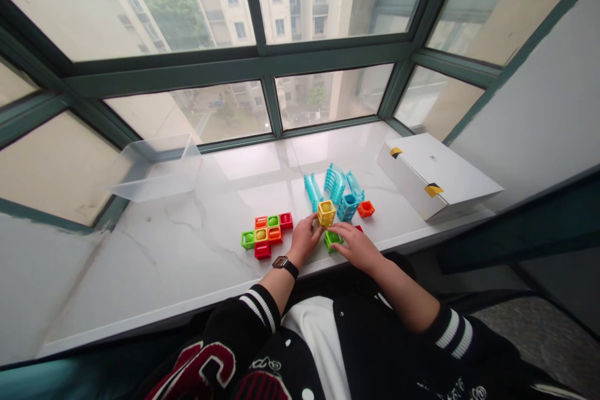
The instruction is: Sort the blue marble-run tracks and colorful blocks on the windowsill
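Yellow block (327, 214) | against left hand (305, 239) | just beyond right hand (359, 247)

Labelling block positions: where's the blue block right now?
In the head view, the blue block sits right of centre on the white sill, between the yellow block near the hands and a lone orange block.

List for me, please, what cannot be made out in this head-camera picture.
Head view, red plastic piece: mostly hidden by the right hand.
Head view, inside of the white rectangular box: hidden by its closed top.
Head view, grey mark on that box: too small to read.
Head view, dark red striped jacket patch: cut off by the bottom edge.
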A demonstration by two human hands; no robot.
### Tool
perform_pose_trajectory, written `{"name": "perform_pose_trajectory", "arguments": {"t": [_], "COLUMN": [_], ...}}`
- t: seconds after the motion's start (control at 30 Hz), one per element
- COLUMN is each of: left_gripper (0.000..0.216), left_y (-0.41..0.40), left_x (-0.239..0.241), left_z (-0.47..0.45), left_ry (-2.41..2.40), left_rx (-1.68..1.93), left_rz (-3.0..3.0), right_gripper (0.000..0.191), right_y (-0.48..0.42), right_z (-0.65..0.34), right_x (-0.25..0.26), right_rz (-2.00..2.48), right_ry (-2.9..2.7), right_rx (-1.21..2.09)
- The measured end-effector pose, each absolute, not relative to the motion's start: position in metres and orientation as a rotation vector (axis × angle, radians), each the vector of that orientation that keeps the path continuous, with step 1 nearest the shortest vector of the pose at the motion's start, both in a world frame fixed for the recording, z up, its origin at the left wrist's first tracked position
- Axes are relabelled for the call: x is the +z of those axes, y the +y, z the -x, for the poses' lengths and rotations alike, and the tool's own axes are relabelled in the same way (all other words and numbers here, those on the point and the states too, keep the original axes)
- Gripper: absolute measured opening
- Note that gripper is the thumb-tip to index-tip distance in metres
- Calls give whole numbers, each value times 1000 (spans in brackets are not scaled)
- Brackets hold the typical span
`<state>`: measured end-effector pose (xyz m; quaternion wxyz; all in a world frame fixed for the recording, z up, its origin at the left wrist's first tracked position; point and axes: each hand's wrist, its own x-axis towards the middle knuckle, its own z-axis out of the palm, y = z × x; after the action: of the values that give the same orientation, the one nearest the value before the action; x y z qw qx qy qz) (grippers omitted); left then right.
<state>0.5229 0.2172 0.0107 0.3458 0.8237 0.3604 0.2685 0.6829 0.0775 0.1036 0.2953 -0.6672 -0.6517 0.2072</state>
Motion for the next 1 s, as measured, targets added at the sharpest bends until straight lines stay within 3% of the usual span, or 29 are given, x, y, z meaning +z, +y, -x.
{"name": "perform_pose_trajectory", "arguments": {"t": [0.23, 0.4, 0.63, 0.83, 1.0], "left_gripper": [64, 73, 32, 33, 39], "left_y": [215, 206, 205, 211, 226], "left_x": [11, 40, 83, 62, 53], "left_z": [-515, -483, -392, -346, -357], "left_ry": [891, 802, 1068, 1346, 1388], "left_rx": [719, 763, 929, 932, 886], "left_rz": [-2054, -2034, -2292, -2411, -2437], "right_gripper": [46, 41, 35, 30, 45], "right_y": [76, 75, 75, 87, 119], "right_z": [-682, -683, -674, -639, -600], "right_x": [105, 106, 123, 135, 130], "right_rz": [1778, 1819, 1696, 1544, 1633], "right_ry": [-1736, -1731, -1712, -1763, -1984], "right_rx": [538, 444, 274, 265, 353]}}
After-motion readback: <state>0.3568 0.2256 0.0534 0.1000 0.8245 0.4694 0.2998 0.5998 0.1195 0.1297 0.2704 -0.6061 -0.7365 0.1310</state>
